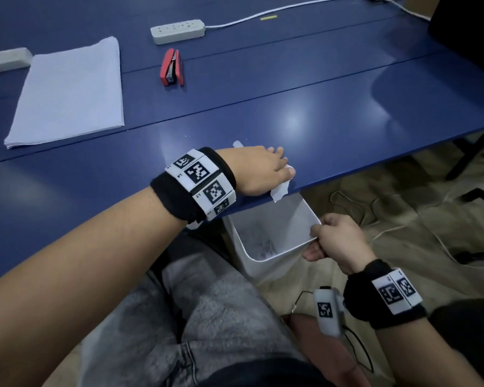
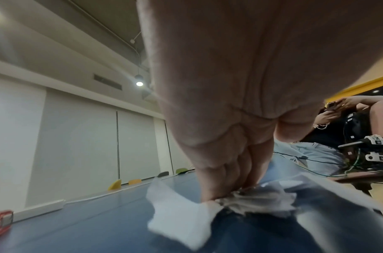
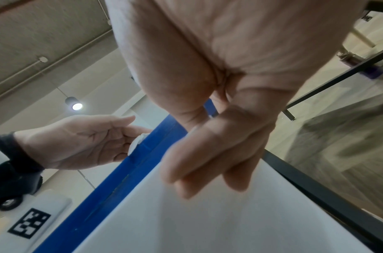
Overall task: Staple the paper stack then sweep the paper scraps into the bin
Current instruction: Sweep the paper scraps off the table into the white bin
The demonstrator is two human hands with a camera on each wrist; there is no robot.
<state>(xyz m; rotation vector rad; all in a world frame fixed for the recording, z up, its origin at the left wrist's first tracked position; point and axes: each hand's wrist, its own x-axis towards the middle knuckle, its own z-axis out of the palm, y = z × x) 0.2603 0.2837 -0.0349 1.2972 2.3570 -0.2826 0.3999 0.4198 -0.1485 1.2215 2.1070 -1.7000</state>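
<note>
At the blue table's near edge my left hand (image 1: 277, 163) lies over white paper scraps (image 1: 280, 191), fingers stretched out and pressing on them; one scrap hangs over the edge. In the left wrist view the fingertips (image 2: 216, 191) press on a torn white piece (image 2: 179, 217) and a crumpled one (image 2: 262, 202). Just below the edge is the white bin (image 1: 274, 227). My right hand (image 1: 316, 238) grips its right rim, thumb inside, fingers (image 3: 207, 162) on the outer wall (image 3: 207, 222). The paper stack (image 1: 67, 90) lies far left, and the red stapler (image 1: 172, 67) is beside it.
A white power strip (image 1: 178, 31) with its cord lies at the back of the table (image 1: 347, 113). Another small scrap (image 1: 237, 143) sits behind my left hand. My lap is under the table's near edge. Cables run over the floor (image 1: 403, 224) on the right.
</note>
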